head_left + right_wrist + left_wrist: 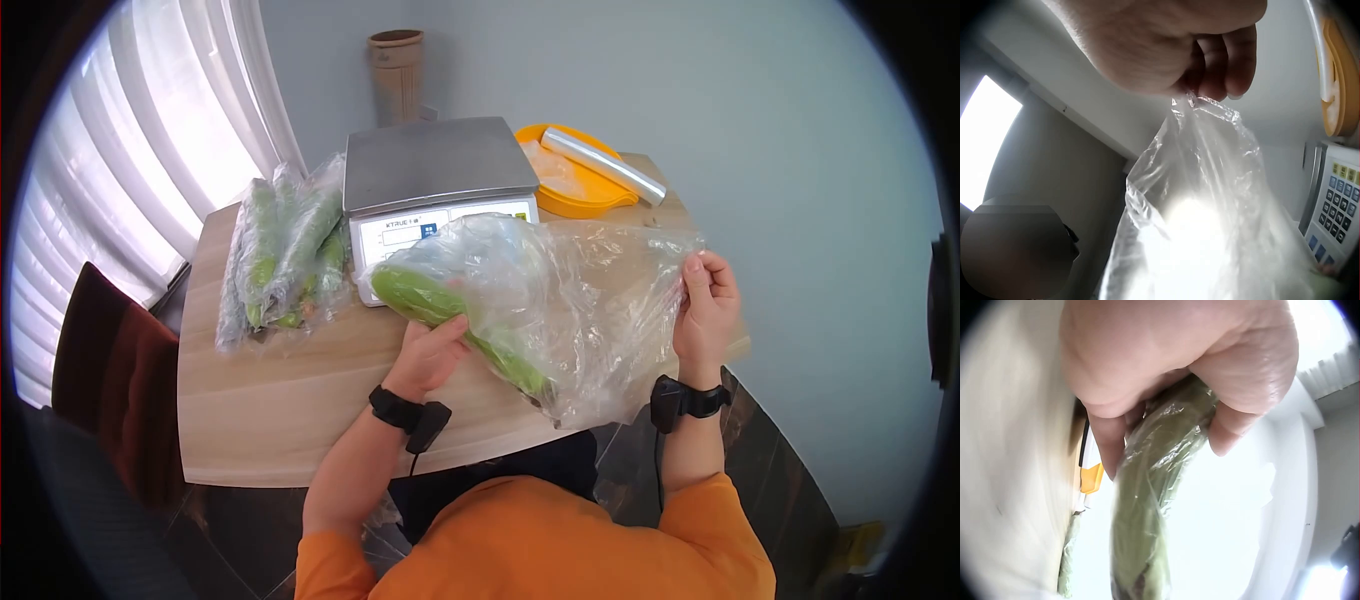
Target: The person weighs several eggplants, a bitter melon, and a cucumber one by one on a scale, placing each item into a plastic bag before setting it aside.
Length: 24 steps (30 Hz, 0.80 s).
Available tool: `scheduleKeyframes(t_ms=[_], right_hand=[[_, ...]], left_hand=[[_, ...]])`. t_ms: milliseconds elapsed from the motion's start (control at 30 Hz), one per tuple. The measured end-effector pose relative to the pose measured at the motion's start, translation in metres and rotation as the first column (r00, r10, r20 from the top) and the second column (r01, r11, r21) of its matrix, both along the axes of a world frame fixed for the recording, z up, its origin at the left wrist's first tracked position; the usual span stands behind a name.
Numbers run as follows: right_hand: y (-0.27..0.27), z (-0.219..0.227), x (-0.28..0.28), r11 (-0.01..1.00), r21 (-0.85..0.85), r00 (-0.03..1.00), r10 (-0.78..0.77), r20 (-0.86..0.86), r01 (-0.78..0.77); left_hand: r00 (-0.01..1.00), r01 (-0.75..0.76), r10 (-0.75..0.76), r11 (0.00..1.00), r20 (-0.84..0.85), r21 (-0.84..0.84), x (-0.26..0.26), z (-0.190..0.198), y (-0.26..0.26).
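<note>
A long green gourd-like vegetable [418, 296] lies at a slant inside a clear plastic bag [610, 320], in front of the scale. My left hand [432, 355] grips it around its middle, thumb on top. In the left wrist view the film wraps snugly over the vegetable [1147, 487], between fingers and thumb. Out to the right, my right hand [708, 310] pinches the bag's gathered edge and holds the loose plastic stretched out. The right wrist view shows the bag [1204, 169] hanging from those curled fingers.
A digital scale [440, 165] with a metal plate stands at the table's back. Several bagged green vegetables [285, 240] lie to its left. An orange basin [575, 205] at the right holds a plastic roll [605, 165]. A reddish-brown chair [120, 390] stands by the left edge.
</note>
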State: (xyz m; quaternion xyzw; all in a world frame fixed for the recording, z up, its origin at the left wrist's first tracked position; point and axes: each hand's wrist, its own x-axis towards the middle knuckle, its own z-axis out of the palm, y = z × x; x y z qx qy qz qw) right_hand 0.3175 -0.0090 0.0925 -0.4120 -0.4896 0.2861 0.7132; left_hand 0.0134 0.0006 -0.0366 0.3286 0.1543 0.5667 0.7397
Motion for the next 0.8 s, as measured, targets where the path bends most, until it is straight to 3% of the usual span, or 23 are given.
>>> scheduleKeyframes(t_ms=[167, 267, 300, 400, 500, 600, 700, 800], right_hand=[[-0.01, -0.018, 0.01, 0.979, -0.055, 0.972, -0.2, -0.124, 0.195], [-0.017, -0.037, 0.024, 0.967, -0.247, 0.993, -0.029, 0.112, 0.056], [-0.018, -0.041, 0.024, 0.953, -0.297, 0.964, 0.024, 0.264, 0.058], [-0.019, -0.036, 0.003, 0.903, -0.429, 0.973, 0.092, 0.211, 0.008], [-0.006, -0.051, 0.014, 0.909, -0.404, 0.943, 0.218, 0.253, -0.102], [-0.005, -0.043, 0.016, 0.953, -0.277, 0.978, 0.163, 0.129, -0.122], [-0.01, -0.034, 0.016, 0.963, -0.23, 0.98, 0.169, 0.109, -0.14], [-0.015, -0.045, 0.033, 0.864, -0.087, 0.858, 0.471, -0.206, -0.496]], left_hand=[[0.998, -0.059, 0.058, 0.997, -0.007, -0.058, -0.003, -0.001, 0.002], [0.997, -0.076, 0.077, 0.995, 0.024, -0.064, -0.005, -0.003, 0.005], [0.996, -0.079, 0.081, 0.995, 0.033, -0.057, -0.005, -0.005, 0.006], [0.996, -0.083, 0.084, 0.996, 0.023, -0.037, -0.005, 0.001, 0.003], [0.995, -0.101, 0.101, 0.995, 0.021, -0.021, -0.006, -0.003, 0.003], [0.994, -0.105, 0.105, 0.994, 0.02, -0.003, -0.006, -0.003, 0.005], [0.988, -0.142, 0.143, 0.989, 0.05, -0.029, -0.006, 0.001, 0.005], [0.99, -0.141, 0.141, 0.99, 0.024, -0.017, -0.009, 0.0, 0.006]])
